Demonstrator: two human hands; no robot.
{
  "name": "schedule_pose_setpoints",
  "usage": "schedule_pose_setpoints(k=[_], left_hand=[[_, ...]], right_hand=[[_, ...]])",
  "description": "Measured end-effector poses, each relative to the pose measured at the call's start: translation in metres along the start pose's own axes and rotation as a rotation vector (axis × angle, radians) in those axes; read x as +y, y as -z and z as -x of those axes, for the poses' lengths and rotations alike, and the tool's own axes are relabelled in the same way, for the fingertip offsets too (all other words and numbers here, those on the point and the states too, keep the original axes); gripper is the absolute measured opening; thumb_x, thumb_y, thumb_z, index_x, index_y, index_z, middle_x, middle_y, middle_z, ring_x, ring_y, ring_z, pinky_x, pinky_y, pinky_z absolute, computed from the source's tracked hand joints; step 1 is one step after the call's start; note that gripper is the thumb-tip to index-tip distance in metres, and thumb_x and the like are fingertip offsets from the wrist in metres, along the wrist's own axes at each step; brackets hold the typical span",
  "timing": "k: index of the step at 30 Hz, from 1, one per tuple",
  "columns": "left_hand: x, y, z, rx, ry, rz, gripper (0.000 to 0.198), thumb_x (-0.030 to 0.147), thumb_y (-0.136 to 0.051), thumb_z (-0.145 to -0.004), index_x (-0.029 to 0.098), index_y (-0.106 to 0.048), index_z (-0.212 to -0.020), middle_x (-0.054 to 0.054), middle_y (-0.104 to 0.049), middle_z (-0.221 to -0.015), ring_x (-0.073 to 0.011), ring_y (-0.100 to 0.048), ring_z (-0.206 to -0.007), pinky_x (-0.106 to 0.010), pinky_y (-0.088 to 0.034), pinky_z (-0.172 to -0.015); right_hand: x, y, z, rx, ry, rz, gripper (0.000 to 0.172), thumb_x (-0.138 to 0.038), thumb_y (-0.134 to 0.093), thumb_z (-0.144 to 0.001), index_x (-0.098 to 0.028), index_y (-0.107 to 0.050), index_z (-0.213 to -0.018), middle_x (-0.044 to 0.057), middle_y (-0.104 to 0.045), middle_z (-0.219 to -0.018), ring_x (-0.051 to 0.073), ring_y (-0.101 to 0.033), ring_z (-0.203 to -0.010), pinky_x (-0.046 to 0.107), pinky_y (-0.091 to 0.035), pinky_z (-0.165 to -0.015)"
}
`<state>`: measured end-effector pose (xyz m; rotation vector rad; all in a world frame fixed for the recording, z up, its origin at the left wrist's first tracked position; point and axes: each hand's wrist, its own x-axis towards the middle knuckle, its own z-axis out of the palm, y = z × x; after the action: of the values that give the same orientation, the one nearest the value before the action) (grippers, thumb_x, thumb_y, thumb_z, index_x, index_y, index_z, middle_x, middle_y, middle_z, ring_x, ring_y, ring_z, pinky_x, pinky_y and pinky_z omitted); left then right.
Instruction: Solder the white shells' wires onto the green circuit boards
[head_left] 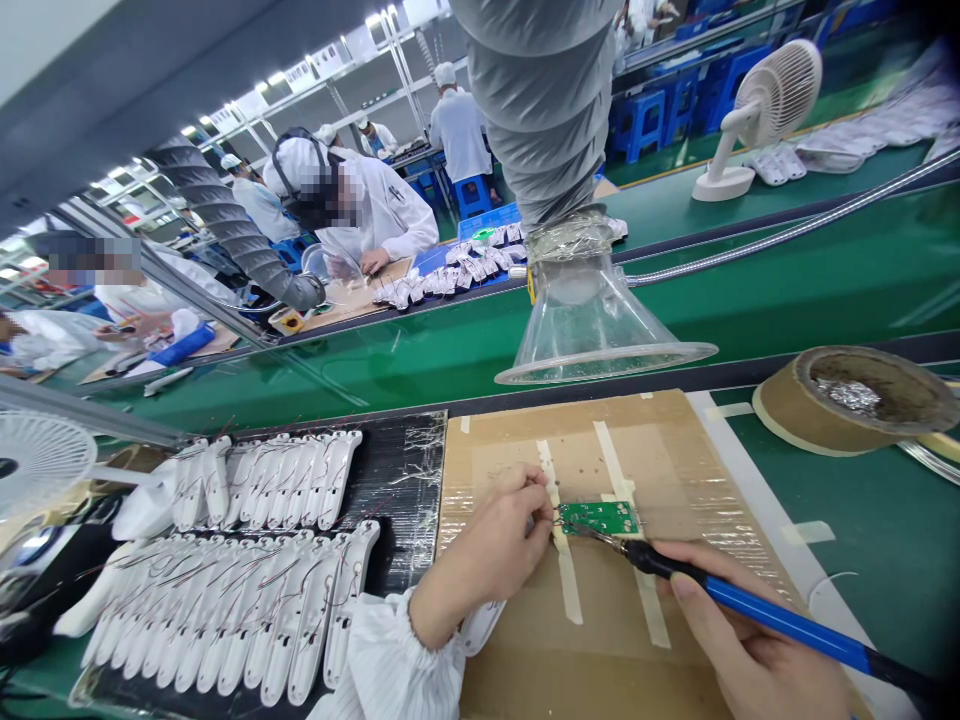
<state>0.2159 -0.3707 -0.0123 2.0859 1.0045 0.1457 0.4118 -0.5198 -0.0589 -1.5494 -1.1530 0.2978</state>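
A green circuit board (598,517) lies flat on the cardboard sheet (525,640), over strips of masking tape. My left hand (510,525) is closed in a pinch at the board's left end, on thin wires (556,516) that reach the board's edge. In my right hand (739,630) is a soldering iron (780,610) with a blue handle, gripped near its black collar. Its metal tip meets the board near the left end, close to my left fingertips. Partly hidden beneath my left wrist is a white plastic shell (480,628).
Rows of white plastic shells (217,610) with wires lie at left on a black board. A clear fume hood (600,330) hangs above the cardboard. A tape roll (847,400) holding crumpled foil stands at right. Co-workers (375,210) sit across the bench.
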Motion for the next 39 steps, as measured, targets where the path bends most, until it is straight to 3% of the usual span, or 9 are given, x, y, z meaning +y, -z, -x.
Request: schedule_pose_setpoints(k=[14, 30, 39], left_hand=[[0.001, 0.0, -0.001, -0.003, -0.003, -0.009, 0.02, 0.001, -0.055, -0.089, 0.02, -0.06, -0.087, -0.008, -0.059, -0.129, -0.0239, -0.06, -0.123, -0.042, -0.047, -0.11], [0.001, -0.001, -0.001, 0.021, 0.012, 0.001, 0.019, 0.002, -0.054, -0.088, 0.02, -0.06, -0.084, -0.008, -0.06, -0.129, -0.0239, -0.061, -0.124, -0.042, -0.048, -0.11], [0.002, -0.006, -0.004, 0.092, 0.036, 0.027, 0.02, 0.0, -0.057, -0.086, 0.019, -0.058, -0.079, -0.007, -0.063, -0.117, -0.0231, -0.061, -0.116, -0.04, -0.048, -0.106]], right_hand=[[0.007, 0.003, 0.003, -0.024, -0.013, 0.017, 0.016, -0.03, -0.062, -0.104, -0.036, -0.077, -0.107, -0.009, -0.083, -0.1, 0.013, -0.082, -0.082, 0.007, -0.061, -0.066], [0.024, -0.004, 0.022, -0.083, -0.213, -0.064, 0.017, -0.042, -0.065, -0.106, -0.035, -0.078, -0.115, -0.003, -0.081, -0.109, 0.016, -0.081, -0.09, 0.012, -0.063, -0.072], [0.017, -0.005, 0.015, -0.068, -0.159, -0.054, 0.016, -0.04, -0.066, -0.104, -0.033, -0.08, -0.111, -0.003, -0.082, -0.106, 0.015, -0.081, -0.091, 0.012, -0.063, -0.08]])
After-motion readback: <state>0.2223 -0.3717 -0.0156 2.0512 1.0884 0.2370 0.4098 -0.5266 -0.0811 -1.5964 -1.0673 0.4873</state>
